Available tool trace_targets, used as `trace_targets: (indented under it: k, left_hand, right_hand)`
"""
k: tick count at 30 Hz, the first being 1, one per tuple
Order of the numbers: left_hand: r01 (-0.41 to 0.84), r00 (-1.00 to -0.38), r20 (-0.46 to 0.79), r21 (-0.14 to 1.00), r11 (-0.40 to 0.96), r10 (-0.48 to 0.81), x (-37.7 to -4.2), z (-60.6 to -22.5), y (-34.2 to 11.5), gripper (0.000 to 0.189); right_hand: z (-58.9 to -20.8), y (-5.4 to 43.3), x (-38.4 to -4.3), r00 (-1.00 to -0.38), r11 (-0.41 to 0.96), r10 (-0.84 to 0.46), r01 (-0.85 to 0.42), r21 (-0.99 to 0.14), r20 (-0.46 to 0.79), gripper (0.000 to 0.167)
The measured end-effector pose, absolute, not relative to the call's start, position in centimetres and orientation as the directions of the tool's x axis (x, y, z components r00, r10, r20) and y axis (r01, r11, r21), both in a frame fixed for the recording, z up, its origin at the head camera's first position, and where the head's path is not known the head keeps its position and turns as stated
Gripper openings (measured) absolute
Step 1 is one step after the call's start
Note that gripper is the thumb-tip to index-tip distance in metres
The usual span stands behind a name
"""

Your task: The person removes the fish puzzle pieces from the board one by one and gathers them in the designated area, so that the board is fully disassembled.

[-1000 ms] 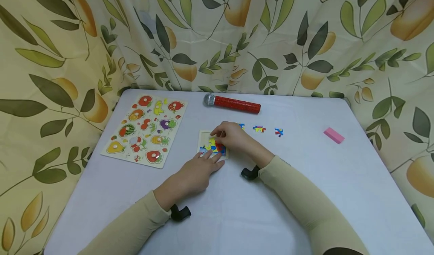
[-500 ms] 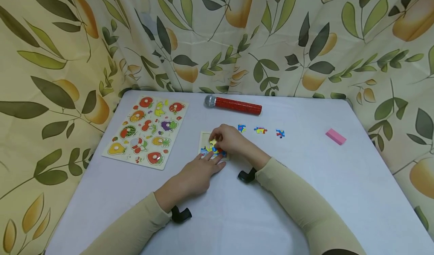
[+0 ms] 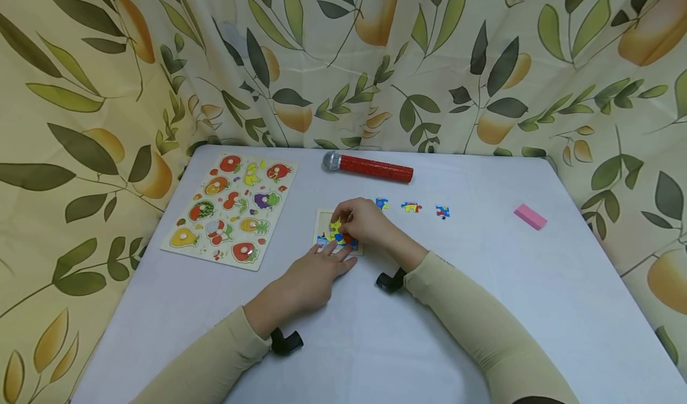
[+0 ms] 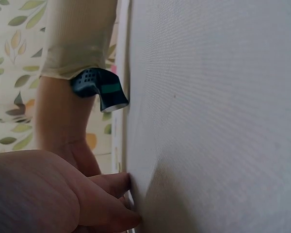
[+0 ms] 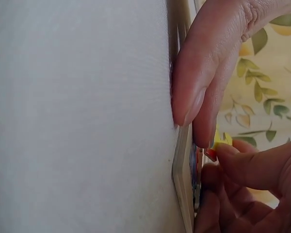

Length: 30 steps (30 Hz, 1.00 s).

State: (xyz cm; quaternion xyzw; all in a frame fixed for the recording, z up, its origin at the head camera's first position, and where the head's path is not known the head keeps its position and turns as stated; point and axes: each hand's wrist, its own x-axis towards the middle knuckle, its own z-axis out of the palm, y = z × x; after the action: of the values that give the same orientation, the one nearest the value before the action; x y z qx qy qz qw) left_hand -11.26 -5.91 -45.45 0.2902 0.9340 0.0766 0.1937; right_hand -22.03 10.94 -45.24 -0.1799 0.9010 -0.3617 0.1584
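Note:
A small jigsaw tray (image 3: 324, 216) with a pale wooden rim lies in front of me, its lower part filled with colourful pieces. My right hand (image 3: 367, 221) is over the tray and pinches a yellow jigsaw piece (image 5: 224, 140) between thumb and fingers; in the right wrist view the piece stands tilted above the tray surface. My left hand (image 3: 312, 277) lies at the near edge of the tray, its extended fingers resting on the rim and lower pieces. The right hand hides the right part of the tray.
Three loose jigsaw pieces (image 3: 411, 207) lie in a row to the right of the tray. A red toy microphone (image 3: 376, 169) is behind. On the left lies a fruit peg board (image 3: 228, 210), and far right a pink block (image 3: 530, 217). A patterned curtain (image 3: 343, 76) hangs behind the table.
My right hand has shifted slightly left and toward me over the tray, still pinching the yellow jigsaw piece. The left hand stays in place on the tray's near edge.

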Motion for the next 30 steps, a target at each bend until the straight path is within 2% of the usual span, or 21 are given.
trace_targets:
  k: [5, 15, 30]
  left_hand:
    - [0.516, -0.753, -0.319, 0.258, 0.817, 0.576, -11.2, -45.6, -5.9, 0.071]
    - [0.495, -0.76, -0.326, 0.27, 0.826, 0.562, -11.2, -45.4, -5.9, 0.07]
    - [0.492, -0.759, -0.335, 0.265, 0.829, 0.558, -11.2, -45.5, -6.0, 0.07]
  right_hand:
    - [-45.6, 11.1, -22.1, -0.881, 0.666, -0.448, -0.215, -0.714, -0.152, 0.015]
    - [-44.8, 13.0, -23.2, -0.879, 0.531, -0.451, -0.122, -0.839, -0.158, 0.015]
    - [-43.9, 23.5, -23.3, -0.916, 0.637, -0.308, 0.003, -0.771, -0.258, 0.018]
